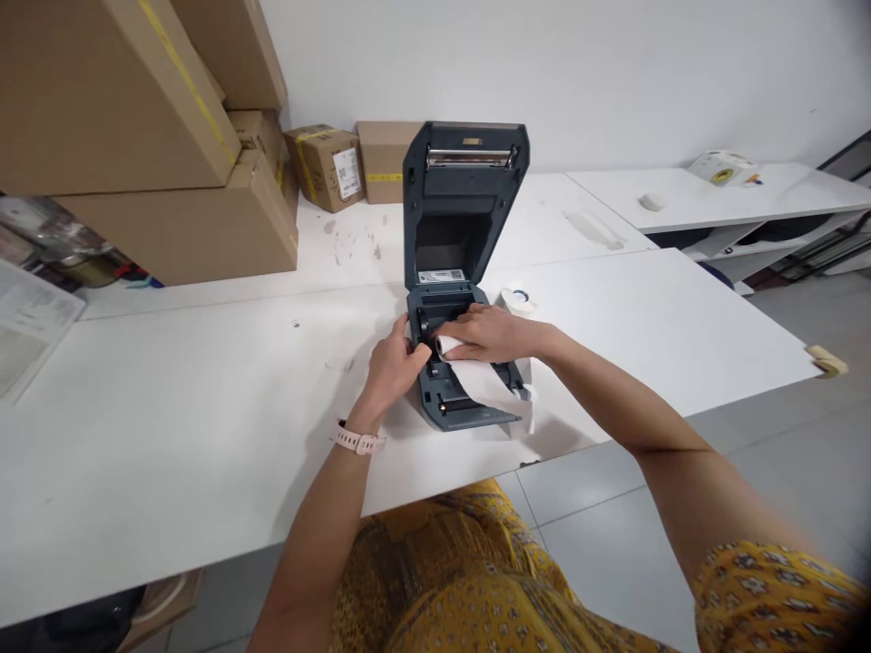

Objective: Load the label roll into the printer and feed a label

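A dark grey label printer [425, 399] stands on the white table with its lid [411, 213] raised. My right hand [486, 334] reaches into the body and is closed round a small roll of white label paper [450, 345]. From the roll a loose strip of paper [486, 385] runs over the printer's front edge. My left hand [401, 363] grips the printer's left wall, fingers outside and thumb inside by the roll's end. The lower fingers of the right hand are partly hidden behind the roll.
Another white roll [521, 301] lies right of the printer. Cardboard boxes [251, 218] are stacked at the back left, with a smaller labelled box [325, 168] beside them. On the right-hand table sit a white box [722, 168] and a small white object [651, 202].
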